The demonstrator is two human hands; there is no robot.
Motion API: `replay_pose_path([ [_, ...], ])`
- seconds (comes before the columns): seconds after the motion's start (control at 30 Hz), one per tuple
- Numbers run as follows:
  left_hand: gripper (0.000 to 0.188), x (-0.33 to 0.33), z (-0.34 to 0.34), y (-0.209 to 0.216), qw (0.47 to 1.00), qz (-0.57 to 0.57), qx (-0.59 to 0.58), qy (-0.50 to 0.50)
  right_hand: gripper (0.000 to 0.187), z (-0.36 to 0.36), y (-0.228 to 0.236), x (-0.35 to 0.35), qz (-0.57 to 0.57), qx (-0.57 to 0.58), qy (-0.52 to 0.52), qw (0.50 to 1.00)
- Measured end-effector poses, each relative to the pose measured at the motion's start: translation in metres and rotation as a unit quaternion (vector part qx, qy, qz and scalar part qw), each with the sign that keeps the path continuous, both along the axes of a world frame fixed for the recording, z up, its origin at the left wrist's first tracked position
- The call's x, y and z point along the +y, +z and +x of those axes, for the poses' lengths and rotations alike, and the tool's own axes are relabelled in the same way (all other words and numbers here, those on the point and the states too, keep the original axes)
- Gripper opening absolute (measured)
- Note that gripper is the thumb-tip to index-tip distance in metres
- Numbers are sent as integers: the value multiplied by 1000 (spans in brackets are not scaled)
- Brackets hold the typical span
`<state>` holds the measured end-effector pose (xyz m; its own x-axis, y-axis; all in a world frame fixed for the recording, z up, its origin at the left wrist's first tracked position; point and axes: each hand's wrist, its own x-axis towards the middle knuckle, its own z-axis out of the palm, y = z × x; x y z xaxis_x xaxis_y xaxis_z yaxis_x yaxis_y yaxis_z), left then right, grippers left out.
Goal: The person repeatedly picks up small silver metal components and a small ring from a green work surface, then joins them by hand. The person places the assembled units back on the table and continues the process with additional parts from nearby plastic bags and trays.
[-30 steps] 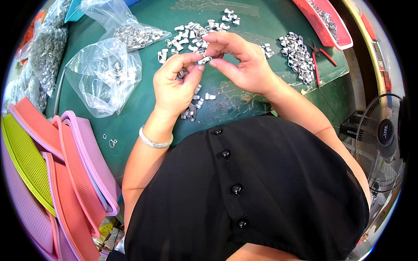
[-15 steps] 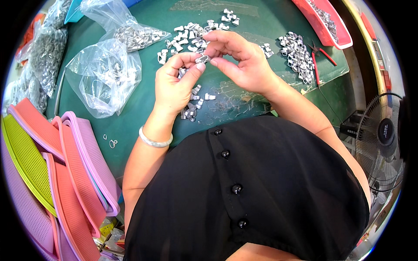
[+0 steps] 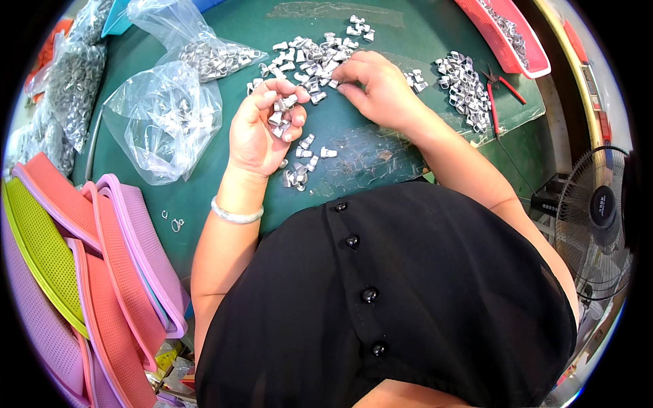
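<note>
Near edge of the green table (image 3: pixel 204 197): a stray wire ring (image 3: pixel 178 224) lies by the stacked mesh trays (image 3: pixel 102 272), pink, salmon and yellow-green, at the person's left.

Left hand (image 3: pixel 262 129) is cupped palm-up, fingers curled about halfway, with a small clutch of small metal clips (image 3: pixel 282 112) pinched between thumb and fingertips. A few loose ones (image 3: pixel 303 163) lie on the table just below that hand.

Right hand (image 3: pixel 377 85) sits palm-down, fingers bent, tips reaching into the main scatter of clips (image 3: pixel 316 54). Can't tell whether it has one pinched; the fingertips are hidden by the knuckles.

Handling, my read: stamped metal, light, rigid, hard-edged. Not fragile. Smooth and tiny, so likely slippery and prone to skating on the mat. Best taken one at a time by the flat sides with a thumb-and-forefinger pinch, not raked from above.

Farther out: clear plastic bags (image 3: pixel 163 115) of the same sort of parts at left, a second sorted heap (image 3: pixel 466 88) at right, red-handled pliers (image 3: pixel 496 85) touching it, a pink tray (image 3: pixel 524 41) beyond. A fan (image 3: pixel 598 217) stands off the table to the right.
</note>
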<state>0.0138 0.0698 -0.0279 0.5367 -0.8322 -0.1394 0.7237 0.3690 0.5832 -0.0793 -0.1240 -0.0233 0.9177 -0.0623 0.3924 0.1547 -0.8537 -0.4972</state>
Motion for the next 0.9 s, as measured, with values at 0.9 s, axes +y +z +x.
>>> replay_pose_path([
  [0.9,20,-8,-17,8,941,240,-224,83,14,2,17,15,218,95,77,968],
])
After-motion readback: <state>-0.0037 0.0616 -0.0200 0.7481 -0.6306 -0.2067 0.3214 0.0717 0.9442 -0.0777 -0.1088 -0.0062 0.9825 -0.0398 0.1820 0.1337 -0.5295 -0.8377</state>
